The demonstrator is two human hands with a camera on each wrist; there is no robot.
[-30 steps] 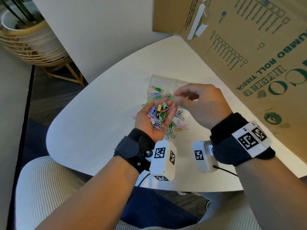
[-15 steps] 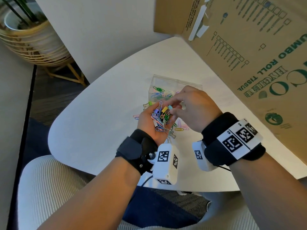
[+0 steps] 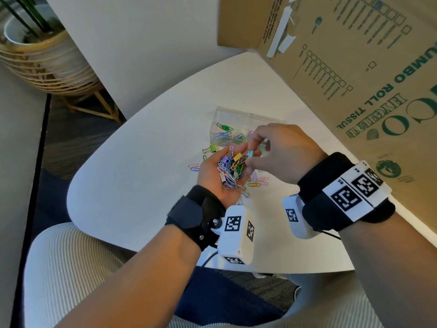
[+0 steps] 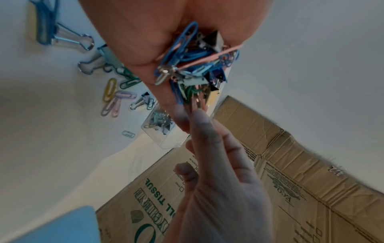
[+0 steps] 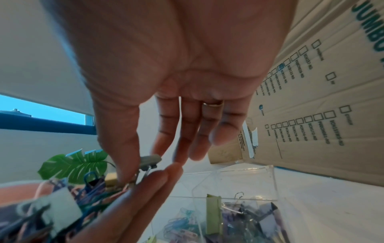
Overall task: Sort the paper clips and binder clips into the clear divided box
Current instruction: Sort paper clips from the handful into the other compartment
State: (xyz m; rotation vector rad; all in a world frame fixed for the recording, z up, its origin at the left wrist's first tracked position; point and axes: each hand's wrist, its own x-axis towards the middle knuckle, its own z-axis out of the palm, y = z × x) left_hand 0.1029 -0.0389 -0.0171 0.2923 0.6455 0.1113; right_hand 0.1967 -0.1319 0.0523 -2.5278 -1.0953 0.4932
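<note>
The right hand (image 3: 281,152) covers the near right part of the clear divided plastic box (image 3: 236,119), so from the head view only its left compartment shows, with coloured paper clips (image 3: 227,133) lying in it; the right wrist view shows a second compartment holding binder clips (image 5: 249,213), blurred through the wall; the large brown cardboard carton (image 3: 354,79) is cut off at the right and top edges; the loose clips on the round white table (image 3: 142,150) are partly hidden under both hands, though a green binder clip (image 3: 210,149) and a yellow paper clip (image 3: 254,184) lie clear of them.

The left hand (image 3: 220,174) is held palm up above the table, in front of the box, fingers cupped around a tangled heap of mixed clips (image 3: 230,169); the heap rests in the palm with the fingers curled under and beside it. The right hand reaches in from the right, back upward, its thumb and forefinger closed together on a small pale teal binder clip (image 3: 250,154) at the top of the heap, just above the left fingertips; the other right fingers hang loosely extended; in the right wrist view the pinched clip (image 5: 150,162) looks greyish and blurred, so its colour is uncertain.
</note>
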